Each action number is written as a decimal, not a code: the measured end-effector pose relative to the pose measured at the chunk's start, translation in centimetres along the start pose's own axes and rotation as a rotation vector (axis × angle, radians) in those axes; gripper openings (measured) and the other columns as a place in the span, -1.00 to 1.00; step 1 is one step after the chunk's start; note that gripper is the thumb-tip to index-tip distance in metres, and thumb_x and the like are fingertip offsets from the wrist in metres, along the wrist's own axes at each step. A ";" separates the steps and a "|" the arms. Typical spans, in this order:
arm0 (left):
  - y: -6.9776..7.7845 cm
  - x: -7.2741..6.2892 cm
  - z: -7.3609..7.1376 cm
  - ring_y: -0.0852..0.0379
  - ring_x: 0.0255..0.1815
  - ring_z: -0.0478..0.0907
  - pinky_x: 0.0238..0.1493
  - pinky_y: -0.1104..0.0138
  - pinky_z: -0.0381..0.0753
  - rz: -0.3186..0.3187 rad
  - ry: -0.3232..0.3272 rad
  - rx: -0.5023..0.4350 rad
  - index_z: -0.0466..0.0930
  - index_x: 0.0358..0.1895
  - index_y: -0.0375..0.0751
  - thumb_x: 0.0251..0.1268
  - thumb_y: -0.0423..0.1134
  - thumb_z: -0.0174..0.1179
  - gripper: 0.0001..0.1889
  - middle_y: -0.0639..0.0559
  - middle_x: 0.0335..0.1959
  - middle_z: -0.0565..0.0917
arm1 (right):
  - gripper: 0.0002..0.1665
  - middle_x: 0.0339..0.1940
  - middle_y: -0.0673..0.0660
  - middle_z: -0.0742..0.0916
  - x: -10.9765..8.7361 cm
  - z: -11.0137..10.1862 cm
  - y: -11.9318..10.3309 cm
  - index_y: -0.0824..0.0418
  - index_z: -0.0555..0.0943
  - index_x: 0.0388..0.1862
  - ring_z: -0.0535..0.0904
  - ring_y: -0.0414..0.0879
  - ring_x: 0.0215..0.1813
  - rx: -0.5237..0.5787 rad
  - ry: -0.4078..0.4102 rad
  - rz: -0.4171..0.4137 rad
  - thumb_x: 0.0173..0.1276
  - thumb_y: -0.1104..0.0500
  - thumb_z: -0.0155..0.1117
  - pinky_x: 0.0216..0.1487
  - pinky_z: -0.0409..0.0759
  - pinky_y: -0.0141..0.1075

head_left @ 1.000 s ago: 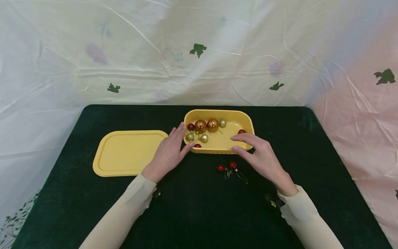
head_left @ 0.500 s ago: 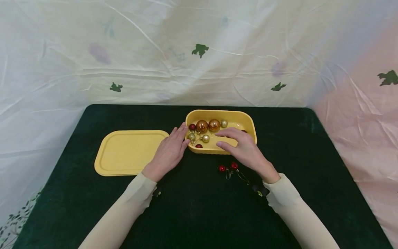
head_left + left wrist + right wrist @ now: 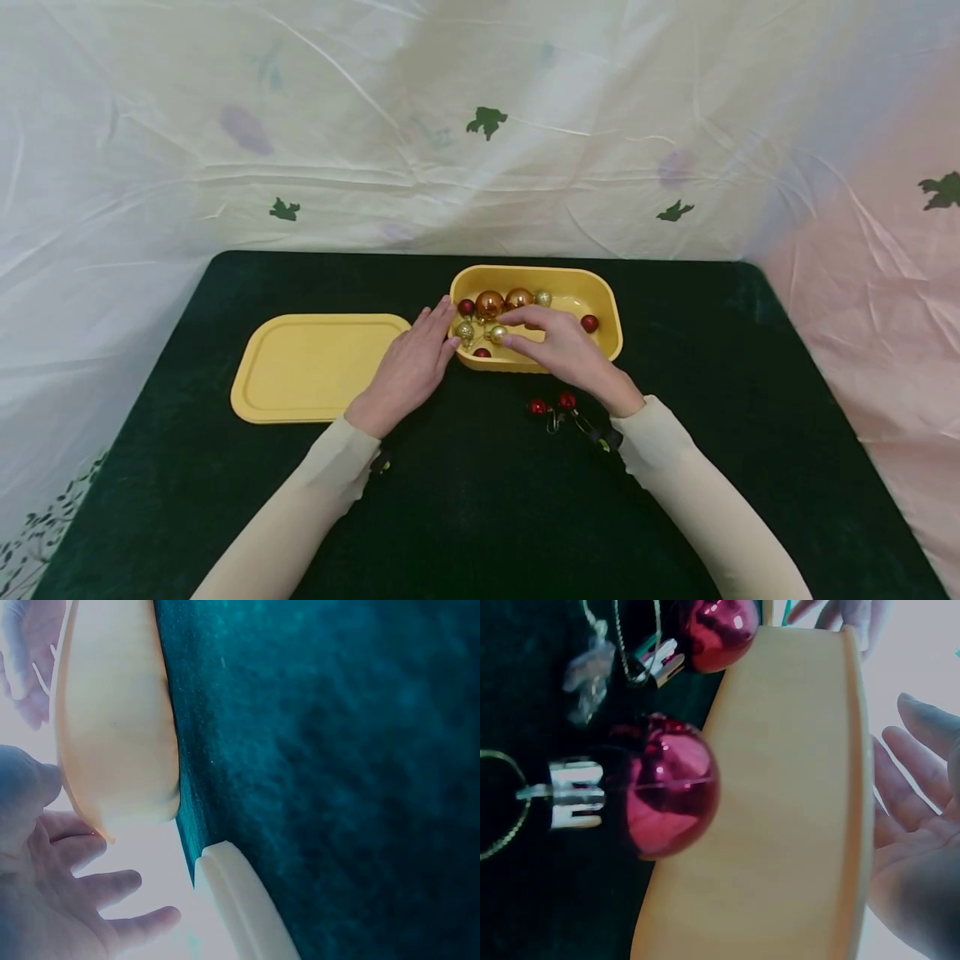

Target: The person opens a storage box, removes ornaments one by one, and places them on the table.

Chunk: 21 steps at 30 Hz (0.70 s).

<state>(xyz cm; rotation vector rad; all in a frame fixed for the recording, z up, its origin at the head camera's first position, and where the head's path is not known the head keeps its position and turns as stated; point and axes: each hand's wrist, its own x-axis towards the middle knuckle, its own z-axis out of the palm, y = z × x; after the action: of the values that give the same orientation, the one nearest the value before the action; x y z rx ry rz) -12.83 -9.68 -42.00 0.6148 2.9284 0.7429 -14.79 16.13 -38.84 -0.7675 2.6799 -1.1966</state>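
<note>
My left hand (image 3: pixel 407 367) lies with straight fingers along the left end of a yellow box (image 3: pixel 614 312), its fingertips at the rim. My right hand (image 3: pixel 568 346) reaches over the front wall, thumb and index finger apart, the tips close to a small gold bauble (image 3: pixel 497 334). Two larger copper-coloured baubles (image 3: pixel 490 304) lie behind it, beside a pale glittery bauble (image 3: pixel 543 298). Dark red baubles (image 3: pixel 590 323) and another gold one (image 3: pixel 465 332) are also inside. The right wrist view shows the right palm (image 3: pixel 915 847) beyond the box wall (image 3: pixel 795 787), fingers spread.
Two shiny red baubles (image 3: pixel 537 407) with hanging loops lie on the dark green cloth (image 3: pixel 465 500) in front of the box. A flat yellow lid (image 3: pixel 315 367) lies to the left, partly behind the left hand. A pale curtain (image 3: pixel 360 125) hangs behind the table.
My right hand has moved left across the box, from its right end to the gold bauble, uncovering the dark red bauble at the right. The left hand stays at the left end.
</note>
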 end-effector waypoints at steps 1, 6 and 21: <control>0.0 0.0 0.0 -0.19 0.66 0.05 0.54 -0.14 0.21 -0.001 0.000 -0.001 0.11 0.65 -0.21 0.74 0.02 -0.21 -0.39 -0.04 0.71 -0.01 | -0.56 0.18 0.04 0.75 0.2 0.1 0.1 0.16 0.68 0.25 0.62 -0.01 0.24 0.005 -0.010 0.010 0.51 -0.01 0.36 0.29 0.58 0.07; 0.0 0.0 0.1 -0.17 0.66 0.05 0.55 -0.12 0.20 -0.009 0.001 0.002 0.11 0.65 -0.20 0.74 0.03 -0.21 -0.39 -0.03 0.71 -0.01 | -0.56 0.16 0.03 0.75 1.1 0.6 0.2 0.15 0.68 0.26 0.64 -0.04 0.21 0.006 -0.072 0.030 0.52 -0.01 0.35 0.29 0.59 0.03; 0.1 0.1 0.0 -0.16 0.66 0.06 0.54 -0.13 0.23 -0.022 0.002 -0.001 0.10 0.66 -0.16 0.73 0.00 -0.15 -0.39 -0.01 0.71 0.00 | -0.61 0.02 0.03 0.79 3.8 1.9 0.3 0.16 0.71 0.22 0.63 -0.11 -0.10 -0.022 -0.222 0.052 0.50 0.04 0.38 0.02 0.64 -0.21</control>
<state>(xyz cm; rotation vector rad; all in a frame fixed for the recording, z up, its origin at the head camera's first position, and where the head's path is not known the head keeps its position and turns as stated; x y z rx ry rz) -12.93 -9.56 -42.00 0.5808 2.9321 0.7427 -17.64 13.21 -39.97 -0.7788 2.5190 -1.0073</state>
